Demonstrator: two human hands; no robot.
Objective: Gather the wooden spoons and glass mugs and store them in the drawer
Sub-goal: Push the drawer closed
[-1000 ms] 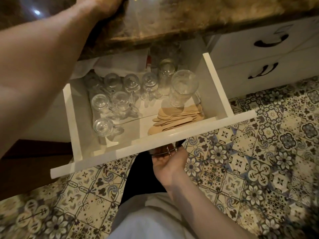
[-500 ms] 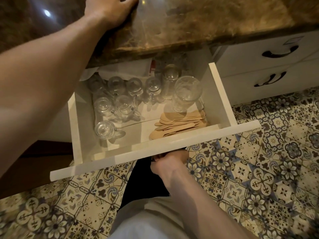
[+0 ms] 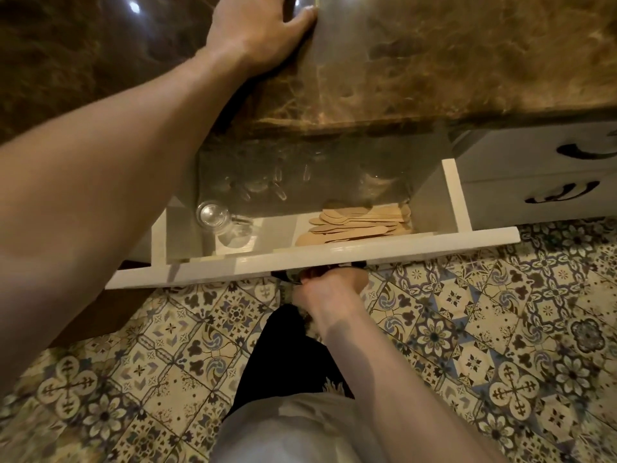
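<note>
Low in the middle of the frame, the right hand [image 3: 329,287] is curling its fingers around the dark handle under the white drawer [image 3: 367,250] front. Inside the half-open drawer, wooden spoons [image 3: 359,225] are lying stacked at the right, one glass mug [image 3: 213,215] at the left, more mugs dim in shadow behind. At the upper middle, the left hand [image 3: 257,31] is pressing flat, fingers spread, on the brown marble countertop [image 3: 434,61]. No writing is showing.

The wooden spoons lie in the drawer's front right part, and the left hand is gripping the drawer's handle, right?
Not quite. The head view shows the left hand flat on the countertop; the right hand is at the drawer front. The wooden spoons do lie front right.
</note>
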